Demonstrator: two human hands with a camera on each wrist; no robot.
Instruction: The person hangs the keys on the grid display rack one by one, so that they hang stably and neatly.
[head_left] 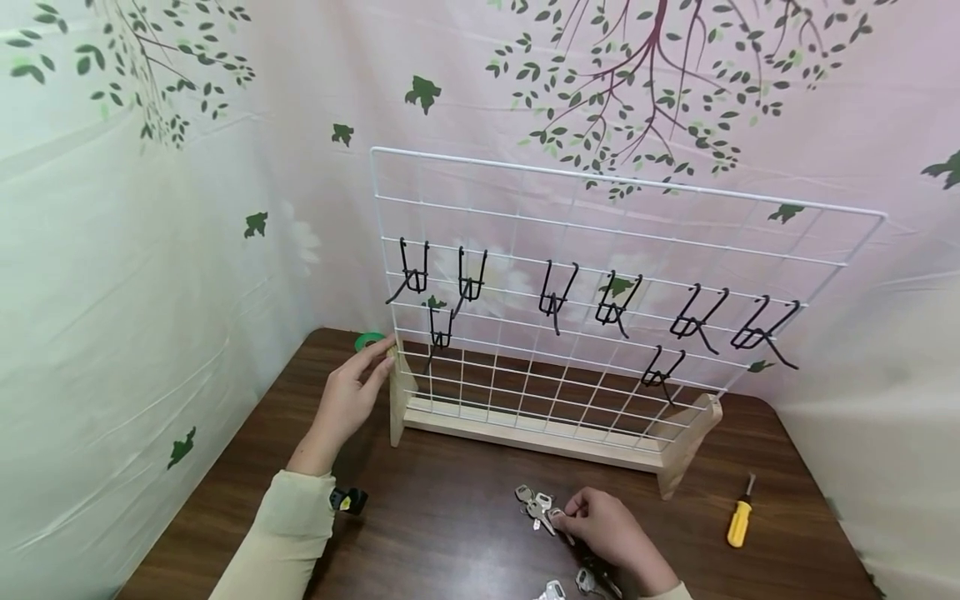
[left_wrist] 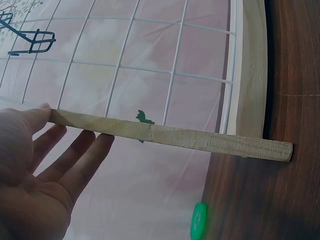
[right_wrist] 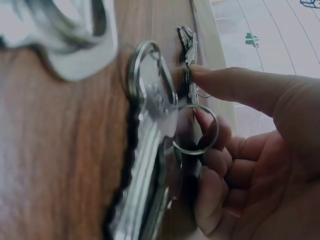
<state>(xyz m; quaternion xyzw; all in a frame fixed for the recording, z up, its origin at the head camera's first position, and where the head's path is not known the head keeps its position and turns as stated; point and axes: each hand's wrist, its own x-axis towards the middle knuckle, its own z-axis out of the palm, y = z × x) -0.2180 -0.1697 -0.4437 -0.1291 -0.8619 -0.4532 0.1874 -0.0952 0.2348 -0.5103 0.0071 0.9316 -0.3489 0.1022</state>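
I note my right hand (head_left: 611,527) pinching a key bunch (head_left: 537,505); left hand (head_left: 351,398), fingers straight, touches the rack's wooden post (head_left: 395,392) beside it

keys (head_left: 581,583): cut by bottom edge | green disc (left_wrist: 198,220): cropped, blurred

Both arms wear long pale beige sleeves that end at the wrists, the cuffs loose and lightly creased. The left hand (head_left: 347,402) and the right hand (head_left: 609,527) are bare. A small black device with a yellow mark is strapped at the left wrist.
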